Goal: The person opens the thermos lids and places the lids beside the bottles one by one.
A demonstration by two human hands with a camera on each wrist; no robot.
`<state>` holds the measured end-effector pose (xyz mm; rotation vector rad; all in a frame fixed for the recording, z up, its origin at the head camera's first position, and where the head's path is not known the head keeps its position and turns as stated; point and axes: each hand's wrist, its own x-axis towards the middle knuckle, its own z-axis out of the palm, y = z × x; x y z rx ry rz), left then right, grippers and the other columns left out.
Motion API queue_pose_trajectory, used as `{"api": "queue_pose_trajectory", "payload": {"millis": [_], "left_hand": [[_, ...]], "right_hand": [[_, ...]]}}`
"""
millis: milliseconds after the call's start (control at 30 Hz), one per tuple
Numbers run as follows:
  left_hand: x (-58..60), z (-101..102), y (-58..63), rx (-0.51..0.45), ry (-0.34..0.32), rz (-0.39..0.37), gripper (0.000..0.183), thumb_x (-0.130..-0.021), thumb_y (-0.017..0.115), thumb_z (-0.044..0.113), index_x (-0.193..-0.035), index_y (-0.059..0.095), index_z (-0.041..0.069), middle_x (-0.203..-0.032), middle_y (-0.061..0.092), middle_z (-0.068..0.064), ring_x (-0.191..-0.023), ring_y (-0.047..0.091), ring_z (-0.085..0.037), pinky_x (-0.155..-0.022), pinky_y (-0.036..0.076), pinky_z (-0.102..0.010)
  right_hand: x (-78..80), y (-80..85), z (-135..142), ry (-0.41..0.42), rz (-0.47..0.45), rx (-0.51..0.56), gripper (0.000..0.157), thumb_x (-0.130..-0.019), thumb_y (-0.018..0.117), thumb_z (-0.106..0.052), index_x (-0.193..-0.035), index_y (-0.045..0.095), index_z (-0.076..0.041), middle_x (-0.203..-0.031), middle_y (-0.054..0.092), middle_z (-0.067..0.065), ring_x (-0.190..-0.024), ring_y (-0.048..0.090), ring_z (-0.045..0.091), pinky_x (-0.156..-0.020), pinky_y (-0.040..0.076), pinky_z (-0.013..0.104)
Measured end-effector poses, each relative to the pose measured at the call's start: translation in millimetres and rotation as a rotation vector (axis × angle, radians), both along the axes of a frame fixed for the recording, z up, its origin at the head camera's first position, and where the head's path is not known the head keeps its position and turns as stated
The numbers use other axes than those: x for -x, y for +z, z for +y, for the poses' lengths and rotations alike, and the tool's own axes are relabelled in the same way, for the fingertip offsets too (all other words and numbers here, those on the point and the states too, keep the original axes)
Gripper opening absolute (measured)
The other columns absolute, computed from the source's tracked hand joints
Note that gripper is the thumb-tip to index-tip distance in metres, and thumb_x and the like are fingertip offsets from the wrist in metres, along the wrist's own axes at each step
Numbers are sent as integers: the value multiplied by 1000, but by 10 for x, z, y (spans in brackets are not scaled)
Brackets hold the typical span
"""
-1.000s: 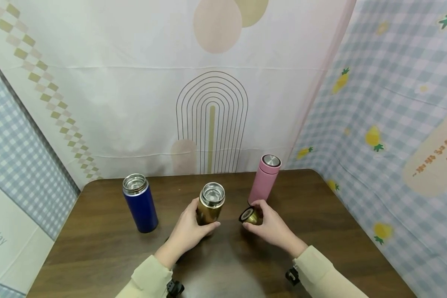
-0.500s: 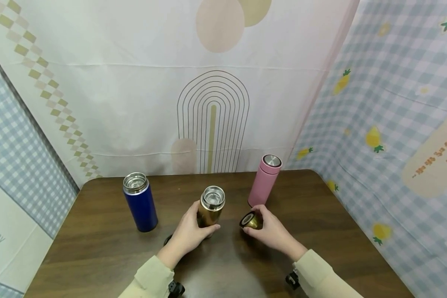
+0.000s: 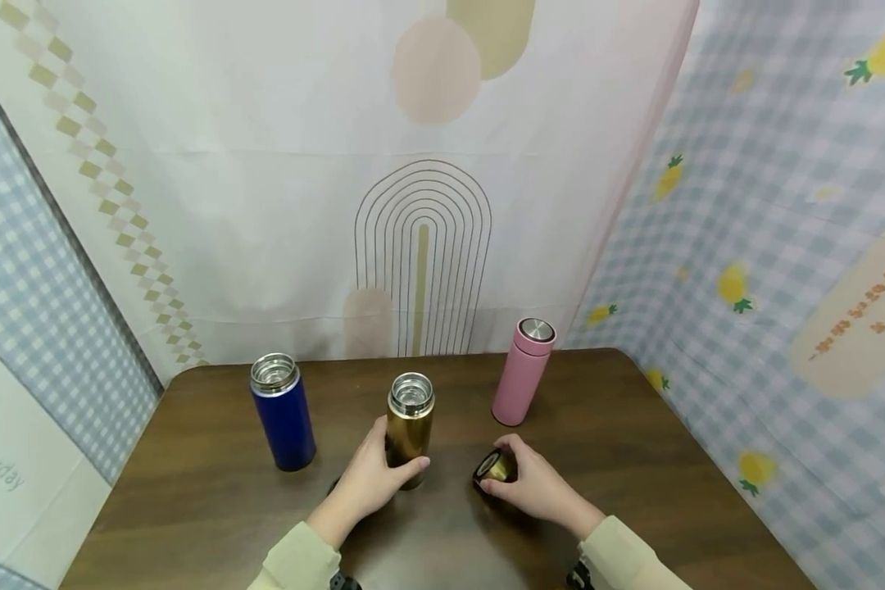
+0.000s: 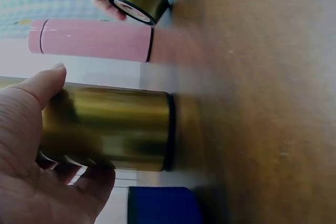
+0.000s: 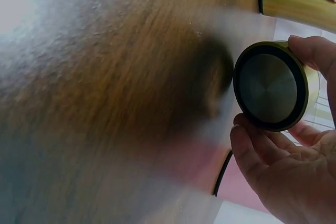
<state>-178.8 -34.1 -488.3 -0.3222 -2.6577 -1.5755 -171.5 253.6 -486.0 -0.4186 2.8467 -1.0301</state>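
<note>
In the head view my left hand (image 3: 374,474) grips a gold thermos bottle (image 3: 410,434) round its side. The bottle stands upright, its steel mouth uncapped, and its dark base is right at the tabletop in the left wrist view. My right hand (image 3: 537,483) pinches a gold lid (image 3: 496,467) between thumb and fingers. That lid is tilted on its side, its lower edge close over the table, its flat disc top (image 5: 269,88) facing the right wrist camera. A pink thermos bottle (image 3: 522,373) with its lid on stands behind the right hand.
An uncapped blue thermos bottle (image 3: 283,418) stands left of the gold one. A small dark rim (image 3: 333,485) shows on the brown wooden table (image 3: 192,508), mostly hidden behind the left wrist. A patterned white cloth (image 3: 280,205) hangs along the back edge, checked cloth at both sides.
Both hands have come down toward the table, the left with the gold bottle and the right with the lid. The bottle looks more upright. The head view has tilted up slightly.
</note>
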Motion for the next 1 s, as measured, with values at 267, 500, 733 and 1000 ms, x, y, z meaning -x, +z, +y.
{"api": "queue_pose_trajectory", "payload": {"millis": [267,500,733,1000], "left_hand": [[-75,-57,-21,22,-6,-17,87,-78,76,52,-144,35,13,-132,52,-11,-122,51,-29,-97,42,-53],[-105,-131,170,9,-16,-21,88,-80,77,44,-147,31,11,-138,48,-14,-124,49,-32,-100,41,-50],[-142,-196,242,19,-28,-1,82,-81,77,42,-146,33,16,-141,46,-8,-129,45,-26,-102,39,-45],[-139,-220,256,27,-29,19,79,-82,76,41,-145,35,17,-140,47,-7,-127,47,-25,-102,39,-44]], "right_hand": [[-39,-105,44,-29,37,8,61,-80,77,-41,-127,57,-8,-122,58,5,-114,53,22,-94,42,47],[-11,-83,54,-88,42,19,59,-77,80,-40,-124,58,-12,-116,58,1,-114,54,21,-95,42,46],[-7,-82,50,-95,44,8,65,-77,80,-41,-128,56,-9,-120,58,3,-117,53,23,-97,41,46],[15,-62,30,-106,15,-8,71,-75,81,-44,-129,56,-4,-122,59,7,-116,53,24,-96,42,45]]}}
